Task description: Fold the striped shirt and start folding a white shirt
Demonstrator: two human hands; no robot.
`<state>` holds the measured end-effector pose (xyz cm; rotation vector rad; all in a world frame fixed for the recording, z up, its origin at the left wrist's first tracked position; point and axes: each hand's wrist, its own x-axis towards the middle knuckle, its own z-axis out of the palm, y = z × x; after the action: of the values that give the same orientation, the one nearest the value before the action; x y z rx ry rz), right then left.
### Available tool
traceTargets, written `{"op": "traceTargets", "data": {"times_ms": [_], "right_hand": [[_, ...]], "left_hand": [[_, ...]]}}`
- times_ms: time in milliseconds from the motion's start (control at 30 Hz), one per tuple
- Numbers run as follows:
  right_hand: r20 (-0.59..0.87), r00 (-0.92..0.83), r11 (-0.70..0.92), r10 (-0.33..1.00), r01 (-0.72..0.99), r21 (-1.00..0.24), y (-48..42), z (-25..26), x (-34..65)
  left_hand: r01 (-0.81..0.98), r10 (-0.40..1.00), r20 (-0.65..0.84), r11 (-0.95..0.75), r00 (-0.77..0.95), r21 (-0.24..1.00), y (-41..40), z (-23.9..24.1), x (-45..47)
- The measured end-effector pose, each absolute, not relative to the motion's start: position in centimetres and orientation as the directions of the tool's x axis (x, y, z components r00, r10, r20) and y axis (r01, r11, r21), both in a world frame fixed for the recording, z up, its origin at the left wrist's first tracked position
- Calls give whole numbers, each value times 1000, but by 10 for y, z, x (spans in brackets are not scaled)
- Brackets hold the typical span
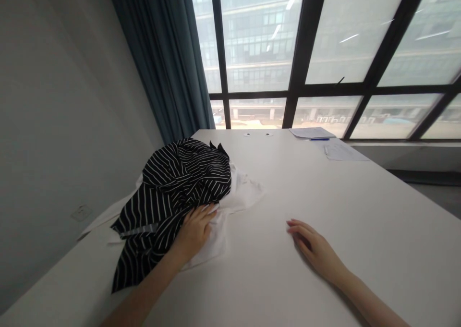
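A crumpled black garment with white stripes (187,166) lies in a heap on the left part of the white table (273,274). Beneath it, a white cloth (239,192) spreads out to the right and toward me. My left hand (196,228) rests on the near right side of the heap, touching the striped fabric and the white cloth, its fingers stretched out. On the bare tabletop to the right, my right hand (311,245) lies with fingers extended and loosely curved, holding nothing. The garment's kind is hard to tell from its folds.
Papers (311,133) and a blue pen (320,139) lie at the far right of the table, with another sheet (345,152) nearer. A blue curtain (169,63) hangs beside large windows (259,39). A grey wall (65,101) stands close on the left.
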<state>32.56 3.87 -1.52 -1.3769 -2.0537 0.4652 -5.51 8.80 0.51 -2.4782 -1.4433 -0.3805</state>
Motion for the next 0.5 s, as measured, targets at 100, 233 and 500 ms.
{"op": "traceTargets", "data": {"times_ms": [100, 233, 500], "right_hand": [[308, -281, 412, 909, 718, -562, 39, -16, 324], [315, -296, 426, 901, 734, -529, 38, -19, 325], [322, -338, 456, 884, 773, -441, 19, -25, 335]], "left_hand": [[929, 850, 381, -363, 363, -76, 77, 4, -38], [932, 860, 360, -323, 362, -166, 75, 8, -28], [922, 866, 339, -288, 367, -261, 77, 9, -23]]}}
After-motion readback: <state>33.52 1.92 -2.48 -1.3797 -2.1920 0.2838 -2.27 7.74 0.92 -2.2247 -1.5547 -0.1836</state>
